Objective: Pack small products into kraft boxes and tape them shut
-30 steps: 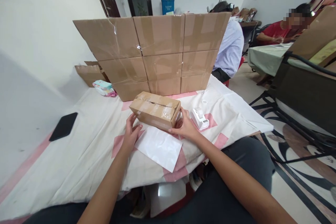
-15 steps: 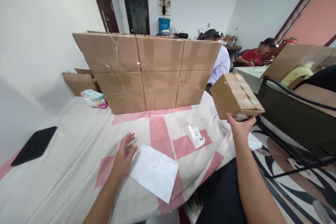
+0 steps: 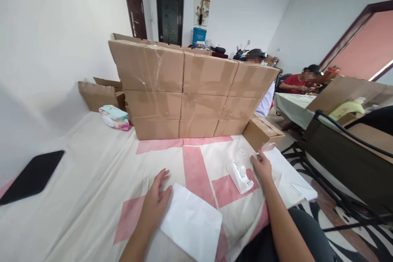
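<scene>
My left hand [image 3: 159,196] rests with fingers apart at the left edge of a white sheet of paper [image 3: 193,223]. Nothing is in its grasp. Farther right, my right hand [image 3: 262,168] has its fingers spread just in front of a small cardboard box [image 3: 263,133], apart from it. Clear tape shows on the box, which sits at the right end of the stacked boxes. Between my hands lies a white tape dispenser [image 3: 240,177], closer to the right one. More white paper [image 3: 288,176] lies to the right of my right hand.
Taped cardboard boxes [image 3: 202,104] form a wall across the back of the cloth-covered surface [image 3: 89,180]. A black tablet-like slab [image 3: 33,176] and a folded colourful cloth [image 3: 114,117] lie left. Two people sit beyond; a dark chair [image 3: 346,168] stands right.
My right hand has set the small box down beside the stacked boxes and let go of it. My left hand has stayed by the paper. The view has shifted slightly.
</scene>
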The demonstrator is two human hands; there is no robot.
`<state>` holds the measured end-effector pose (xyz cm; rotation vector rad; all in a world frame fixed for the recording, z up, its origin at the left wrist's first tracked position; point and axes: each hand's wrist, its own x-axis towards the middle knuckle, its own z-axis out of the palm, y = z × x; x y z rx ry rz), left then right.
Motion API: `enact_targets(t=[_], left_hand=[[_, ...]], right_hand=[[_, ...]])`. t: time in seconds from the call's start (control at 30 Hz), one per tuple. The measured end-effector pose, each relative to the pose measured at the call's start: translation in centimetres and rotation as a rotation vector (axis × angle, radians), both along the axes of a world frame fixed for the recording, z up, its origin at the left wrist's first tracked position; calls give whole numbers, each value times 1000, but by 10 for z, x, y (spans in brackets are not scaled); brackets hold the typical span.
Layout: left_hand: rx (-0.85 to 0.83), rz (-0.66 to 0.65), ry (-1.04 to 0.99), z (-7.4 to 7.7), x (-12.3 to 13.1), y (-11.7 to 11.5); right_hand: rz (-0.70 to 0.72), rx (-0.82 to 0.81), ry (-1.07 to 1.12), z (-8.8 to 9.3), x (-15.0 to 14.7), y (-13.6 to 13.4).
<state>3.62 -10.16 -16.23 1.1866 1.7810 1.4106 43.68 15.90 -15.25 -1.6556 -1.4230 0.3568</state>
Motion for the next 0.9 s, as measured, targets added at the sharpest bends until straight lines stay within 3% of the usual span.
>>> enact_targets(t=[0.13,0.3,0.43,0.5,0.6,0.77,0.9], left_hand=[[-23,-17,10,4,3,1],[3,5,41,9,6,2],[27,28,49,9,7,6],[43,51,35,11,6,8],[101,64,-36,17,7,6],[252,87,-309,24,1,-12],[384,342,-504,6,-20,-25]], right_hand=[[43,-37,36,9,-8,-9],[227,0,84,42,-27,-29],[300,83,64,71,-71,-47],[468,103,55,79,-116,-55],[757,65,28,74,-211,-65],[1077,11,-133,32,-384,-99],[1168,56,-203,7,-476,-139]])
